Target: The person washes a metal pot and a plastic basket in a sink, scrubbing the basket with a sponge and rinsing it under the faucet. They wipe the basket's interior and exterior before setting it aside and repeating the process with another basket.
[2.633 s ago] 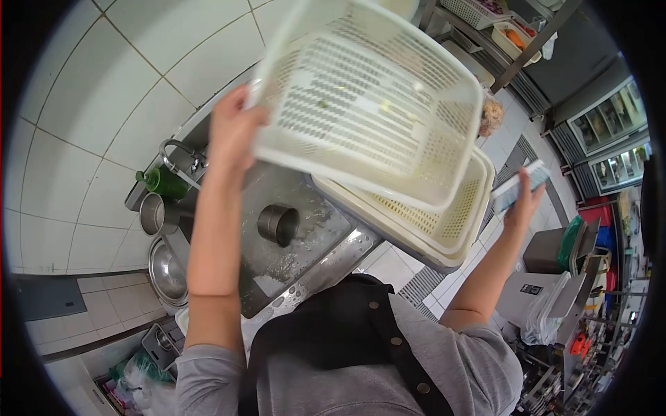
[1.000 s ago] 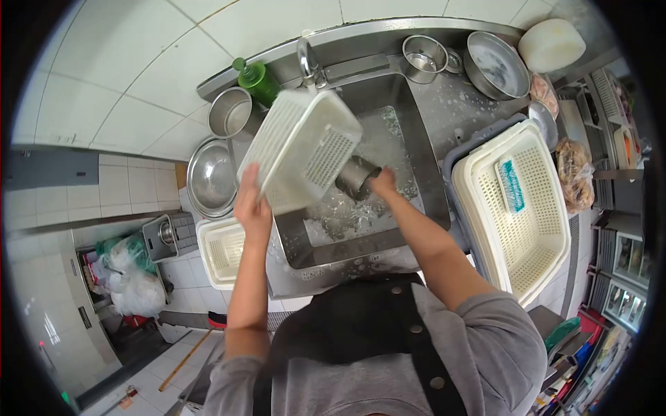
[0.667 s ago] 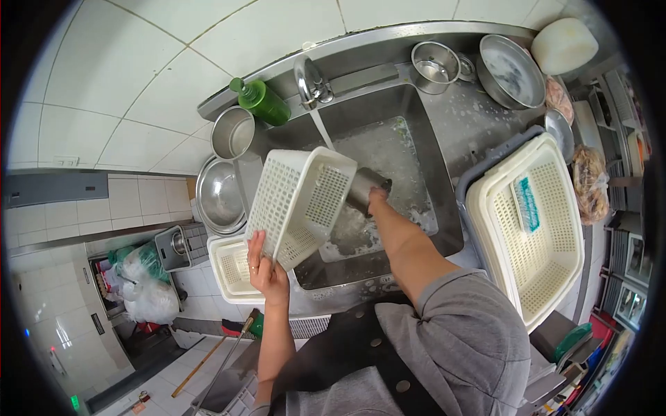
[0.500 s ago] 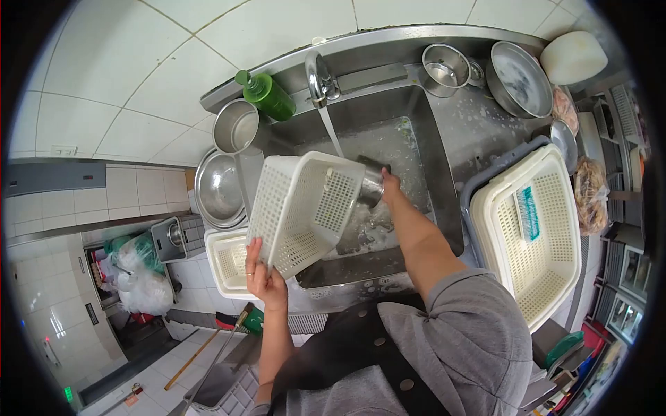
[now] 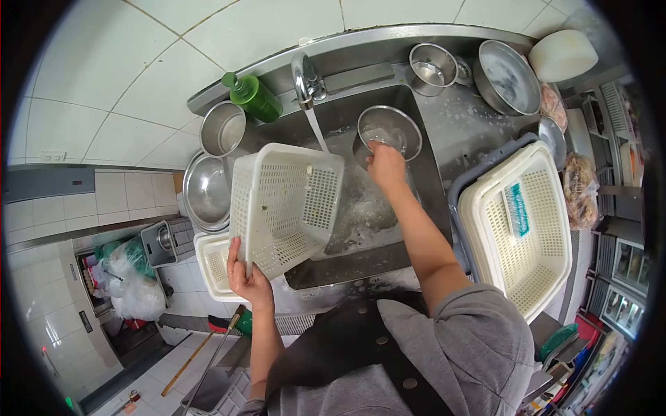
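Note:
My left hand (image 5: 251, 286) is closed on the near lower edge of a white perforated plastic basket (image 5: 284, 239), tilted over the left part of the sink (image 5: 431, 180). Small green bits cling to the basket's inside. Over the far right part of the sink, my right hand (image 5: 386, 168) grips the near rim of a round metal pot (image 5: 408, 132), its mouth turned upward. Some water seems to be in the pot. Water runs from the faucet (image 5: 304, 82) and falls behind the basket's far rim. Foamy water and scraps lie in the sink.
A green pump bottle (image 5: 257, 98), a metal container (image 5: 225, 128) and metal bowls (image 5: 208, 187) stand left. On the right are a metal pot (image 5: 431, 68), a soapy basin (image 5: 510, 76) and stacked cream baskets (image 5: 555, 239) holding a teal brush (image 5: 518, 209).
The metal pot has moved away from beside the basket toward the sink's far side, turning mouth up. The basket has shifted slightly left in view, still in my left hand.

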A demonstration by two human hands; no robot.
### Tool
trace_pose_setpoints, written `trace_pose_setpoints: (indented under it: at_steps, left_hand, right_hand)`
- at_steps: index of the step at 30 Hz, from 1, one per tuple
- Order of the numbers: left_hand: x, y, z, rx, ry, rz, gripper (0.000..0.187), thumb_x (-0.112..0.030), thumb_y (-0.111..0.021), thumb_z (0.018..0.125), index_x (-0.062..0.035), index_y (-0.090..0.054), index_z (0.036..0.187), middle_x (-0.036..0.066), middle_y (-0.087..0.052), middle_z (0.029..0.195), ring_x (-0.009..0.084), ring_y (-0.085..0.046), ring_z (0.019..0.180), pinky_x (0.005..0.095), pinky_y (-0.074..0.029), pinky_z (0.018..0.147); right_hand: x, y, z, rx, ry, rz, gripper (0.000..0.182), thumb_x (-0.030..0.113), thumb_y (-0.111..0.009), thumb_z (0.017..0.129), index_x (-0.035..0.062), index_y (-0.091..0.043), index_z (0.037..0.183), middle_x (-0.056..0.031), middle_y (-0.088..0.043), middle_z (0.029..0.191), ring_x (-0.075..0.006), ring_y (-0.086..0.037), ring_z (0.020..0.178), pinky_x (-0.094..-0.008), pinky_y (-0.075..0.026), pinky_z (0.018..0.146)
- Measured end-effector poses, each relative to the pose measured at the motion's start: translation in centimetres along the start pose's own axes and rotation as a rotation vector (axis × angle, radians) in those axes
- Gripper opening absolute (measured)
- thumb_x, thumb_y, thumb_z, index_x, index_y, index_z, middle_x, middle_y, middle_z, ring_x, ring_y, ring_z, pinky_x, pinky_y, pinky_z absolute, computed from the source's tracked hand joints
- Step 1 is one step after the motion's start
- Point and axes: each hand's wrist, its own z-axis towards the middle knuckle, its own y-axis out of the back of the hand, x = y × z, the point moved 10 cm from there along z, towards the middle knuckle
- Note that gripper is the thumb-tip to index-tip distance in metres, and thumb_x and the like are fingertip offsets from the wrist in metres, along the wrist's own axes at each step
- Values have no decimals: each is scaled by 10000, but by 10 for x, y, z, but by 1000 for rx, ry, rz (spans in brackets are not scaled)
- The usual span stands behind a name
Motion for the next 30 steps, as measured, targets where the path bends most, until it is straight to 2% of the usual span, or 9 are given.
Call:
trace_pose_setpoints:
  at_steps: [4, 11, 14, 16, 18, 20, 22, 26, 30]
  left_hand:
    - [4, -4, 6, -8, -6, -34, 83, 169, -496, 757, 101, -468, 719, 215, -617, 1267, 330, -620, 1073, 339, -464, 924]
    - [21, -11, 0, 44, 26, -146, 111, 167, -493, 764, 83, -460, 700, 221, -600, 1287, 295, -606, 1102, 318, -466, 916]
    - [30, -10, -7, 46, 81, -171, 132, 167, -494, 762, 73, -439, 686, 223, -600, 1287, 314, -600, 1124, 339, -454, 947]
    - [31, -7, -14, 51, 103, -178, 142, 168, -493, 757, 70, -426, 679, 224, -598, 1290, 331, -598, 1137, 360, -446, 975]
    - [18, -7, -14, 51, 17, -105, 174, 176, -496, 743, 55, -400, 664, 234, -595, 1285, 382, -566, 1205, 464, -392, 1065]
    - [7, -14, -10, 66, -98, -88, 185, 186, -484, 729, 46, -388, 657, 236, -596, 1277, 403, -543, 1230, 521, -352, 1088]
    - [-4, -25, -6, 86, -208, -72, 197, 196, -472, 716, 37, -376, 650, 238, -597, 1269, 423, -521, 1256, 578, -313, 1111]
    - [-13, -56, 3, 104, -371, 5, 197, 206, -471, 755, 43, -395, 674, 210, -620, 1240, 440, -533, 1238, 591, -335, 1095]
    - [4, -86, -1, 142, -391, 43, 178, 215, -454, 730, 58, -384, 684, 216, -613, 1245, 446, -526, 1243, 618, -320, 1094]
  right_hand:
    - [27, 99, -46, -386, 178, 66, 211, 49, -661, 773, 80, -678, 982, -141, -696, 892, -331, -662, 831, -433, -472, 765]
    - [-32, 125, -33, -564, 59, -166, 223, 48, -669, 758, 89, -687, 976, -120, -686, 871, -290, -657, 794, -413, -398, 826]
    - [-65, 100, -15, -394, -157, -213, 314, 54, -685, 740, 110, -677, 1048, -100, -665, 1003, -255, -634, 929, -492, -357, 919]
    - [-70, 121, -31, -716, -298, -363, 423, 60, -697, 728, 135, -648, 1141, -87, -589, 1166, -263, -549, 1111, -600, -296, 974]
    - [-62, 119, -41, -925, -252, -345, 482, 38, -679, 735, 147, -615, 1201, -89, -494, 1280, -296, -450, 1219, -684, -242, 981]
    - [-37, 81, -40, -916, 227, -107, 485, 9, -635, 756, 139, -608, 1223, -119, -509, 1260, -321, -463, 1206, -644, -255, 1027]
    - [-35, -10, -15, -454, 360, 101, 484, -4, -586, 780, 126, -594, 1247, -134, -498, 1305, -345, -455, 1227, -570, -277, 1081]
    - [-142, -280, -11, 255, 210, -194, 483, -37, -540, 790, 52, -576, 1263, -229, -453, 1391, -397, -438, 1288, -468, -374, 1080]
    - [-159, -383, -17, 542, 42, -93, 387, 27, -491, 855, -13, -597, 1225, -250, -490, 1364, -404, -449, 1289, -424, -394, 1084]
